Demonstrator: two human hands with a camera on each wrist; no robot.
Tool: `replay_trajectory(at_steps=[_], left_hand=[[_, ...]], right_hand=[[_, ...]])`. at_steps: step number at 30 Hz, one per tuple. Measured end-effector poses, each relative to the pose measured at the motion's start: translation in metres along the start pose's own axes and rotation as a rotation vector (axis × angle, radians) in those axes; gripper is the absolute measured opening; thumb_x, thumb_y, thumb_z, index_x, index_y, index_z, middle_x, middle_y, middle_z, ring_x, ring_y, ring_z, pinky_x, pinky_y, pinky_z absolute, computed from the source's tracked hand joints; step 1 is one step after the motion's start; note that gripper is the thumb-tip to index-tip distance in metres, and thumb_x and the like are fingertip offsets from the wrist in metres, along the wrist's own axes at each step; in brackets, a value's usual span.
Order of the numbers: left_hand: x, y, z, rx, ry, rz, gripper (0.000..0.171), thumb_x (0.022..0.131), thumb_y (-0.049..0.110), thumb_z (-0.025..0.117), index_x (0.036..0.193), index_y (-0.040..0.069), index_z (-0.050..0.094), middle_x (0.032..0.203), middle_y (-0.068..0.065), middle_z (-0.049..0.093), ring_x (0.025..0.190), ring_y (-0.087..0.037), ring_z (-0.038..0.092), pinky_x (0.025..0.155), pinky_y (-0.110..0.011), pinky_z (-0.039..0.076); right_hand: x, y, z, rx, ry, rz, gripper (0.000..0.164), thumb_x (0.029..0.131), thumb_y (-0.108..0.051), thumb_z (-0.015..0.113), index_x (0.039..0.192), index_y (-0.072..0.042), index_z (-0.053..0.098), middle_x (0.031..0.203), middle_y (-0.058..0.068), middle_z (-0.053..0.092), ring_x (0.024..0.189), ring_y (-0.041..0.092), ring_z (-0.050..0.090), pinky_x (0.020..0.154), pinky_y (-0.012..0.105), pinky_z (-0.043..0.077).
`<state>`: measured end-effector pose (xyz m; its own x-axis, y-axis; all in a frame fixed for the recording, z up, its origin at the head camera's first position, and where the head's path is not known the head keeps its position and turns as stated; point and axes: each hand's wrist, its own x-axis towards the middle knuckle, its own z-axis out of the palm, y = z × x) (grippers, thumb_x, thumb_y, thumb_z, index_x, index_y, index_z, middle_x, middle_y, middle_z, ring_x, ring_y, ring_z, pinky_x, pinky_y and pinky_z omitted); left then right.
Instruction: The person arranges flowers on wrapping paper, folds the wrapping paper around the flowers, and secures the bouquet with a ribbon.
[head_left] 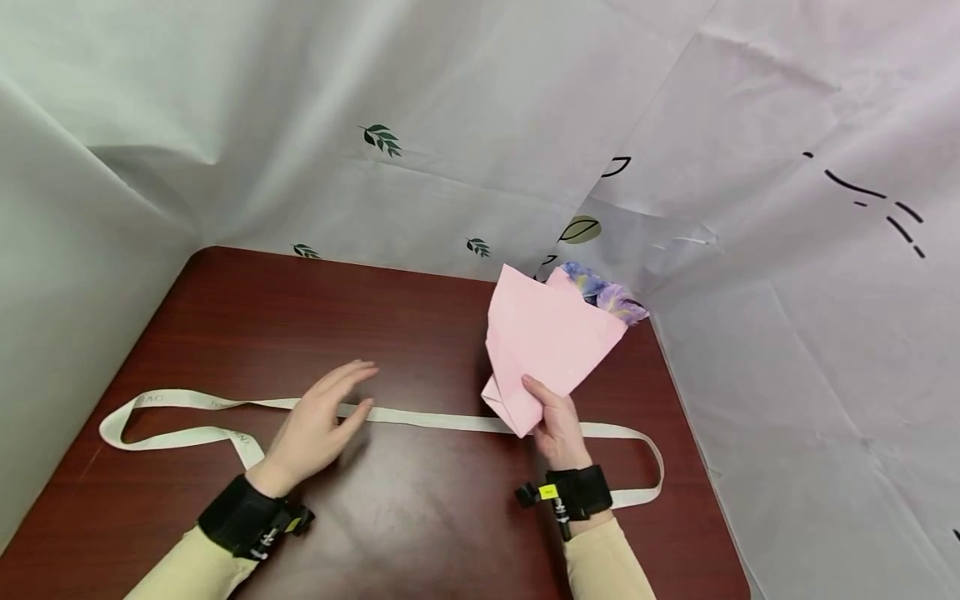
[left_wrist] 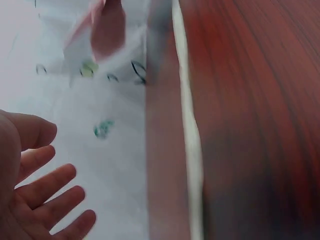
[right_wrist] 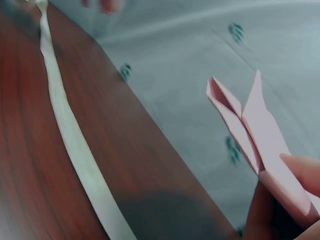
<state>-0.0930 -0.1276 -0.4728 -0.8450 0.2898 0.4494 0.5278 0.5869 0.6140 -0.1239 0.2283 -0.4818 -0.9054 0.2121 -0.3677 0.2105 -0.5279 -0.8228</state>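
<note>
A bouquet wrapped in pink paper (head_left: 551, 337) is held up in my right hand (head_left: 558, 425), thumb in front on the lower folds. Blue and purple flowers (head_left: 618, 302) show past its upper right edge. In the right wrist view the folded pink paper (right_wrist: 272, 145) is pinched between thumb and fingers. My left hand (head_left: 318, 417) hovers over the table with fingers extended and nothing in them; the left wrist view shows its fingers (left_wrist: 55, 185) spread. A long white ribbon (head_left: 442, 420) with faint lettering lies across the table, passing beneath both hands.
The dark red-brown wooden table (head_left: 375, 317) has a rounded far left corner. Pale cloth (head_left: 315, 100) with leaf prints hangs behind and along the sides. The ribbon loops at both the left and right ends.
</note>
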Motion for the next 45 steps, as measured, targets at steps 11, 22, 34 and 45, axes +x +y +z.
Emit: replay_trajectory(at_steps=[11, 22, 34, 45], left_hand=[[0.041, 0.070, 0.051, 0.117, -0.137, 0.278, 0.067, 0.101, 0.029, 0.061, 0.157, 0.003, 0.035, 0.165, -0.010, 0.029, 0.154, -0.029, 0.021, 0.122, -0.051, 0.018], [0.055, 0.067, 0.070, 0.373, -0.102, 0.112, 0.068, 0.105, 0.041, 0.049, 0.159, 0.003, 0.030, 0.167, -0.010, 0.022, 0.155, -0.029, 0.014, 0.122, -0.058, 0.010], [0.083, 0.071, 0.071, 0.364, -0.127, 0.059, 0.070, 0.106, 0.044, 0.043, 0.161, 0.007, 0.022, 0.169, -0.007, 0.015, 0.156, -0.024, 0.008, 0.124, -0.053, 0.005], [0.083, 0.063, 0.077, 0.069, -0.074, -0.056, 0.073, 0.108, 0.043, 0.038, 0.162, 0.005, 0.006, 0.171, -0.005, 0.000, 0.157, -0.022, 0.002, 0.123, -0.054, 0.012]], right_hand=[[-0.024, 0.043, 0.057, -0.046, -0.061, -0.098, 0.049, 0.085, -0.009, 0.082, 0.127, -0.001, 0.059, 0.119, 0.010, 0.068, 0.106, 0.021, 0.069, 0.087, 0.032, 0.057], [-0.042, 0.054, 0.074, -0.046, -0.204, -0.128, 0.049, 0.089, -0.008, 0.077, 0.134, -0.004, 0.056, 0.129, 0.011, 0.062, 0.117, 0.022, 0.064, 0.091, 0.031, 0.055], [-0.048, 0.057, 0.082, -0.069, -0.230, -0.126, 0.040, 0.091, -0.006, 0.074, 0.129, -0.005, 0.059, 0.122, 0.007, 0.066, 0.112, 0.018, 0.064, 0.089, 0.030, 0.055], [-0.051, 0.055, 0.084, -0.049, -0.281, -0.089, 0.044, 0.090, -0.004, 0.074, 0.131, -0.006, 0.058, 0.127, 0.009, 0.064, 0.115, 0.020, 0.063, 0.092, 0.031, 0.054]])
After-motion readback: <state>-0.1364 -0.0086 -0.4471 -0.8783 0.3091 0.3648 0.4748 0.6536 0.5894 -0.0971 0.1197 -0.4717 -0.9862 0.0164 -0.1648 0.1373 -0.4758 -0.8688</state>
